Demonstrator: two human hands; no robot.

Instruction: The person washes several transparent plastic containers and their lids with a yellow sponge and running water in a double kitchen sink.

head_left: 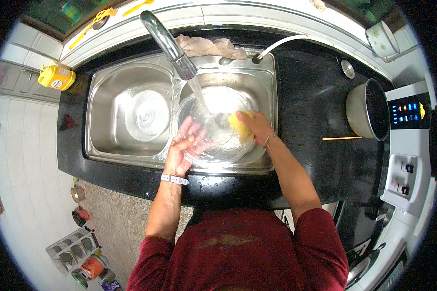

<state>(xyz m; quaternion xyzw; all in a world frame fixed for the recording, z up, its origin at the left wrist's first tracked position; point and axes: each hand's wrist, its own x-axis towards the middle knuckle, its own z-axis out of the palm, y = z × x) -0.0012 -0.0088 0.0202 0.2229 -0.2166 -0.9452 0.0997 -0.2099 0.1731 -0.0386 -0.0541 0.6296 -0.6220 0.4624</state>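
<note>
Left hand (187, 141) spreads against the clear bowl (219, 145), held between both hands; right hand (258, 127) curls around a yellow sponge (238, 125) — steady support, light pressure should suit slick walls.

Fairly bright light on the white wall tiles (24, 155); I cannot tell its source. Strongest glare: a washed-out white patch in the right sink basin (263, 88), with softer shine in the left basin (107, 106). Black counter (315, 114) returns dull reflections. Dark red shirt (238, 242) dim, slightly grainy. Running water (197, 91) smeared; yellow sponge (239, 127) soft-edged. Counter and tile lines bow toward the rim; corners fall to black.
</note>
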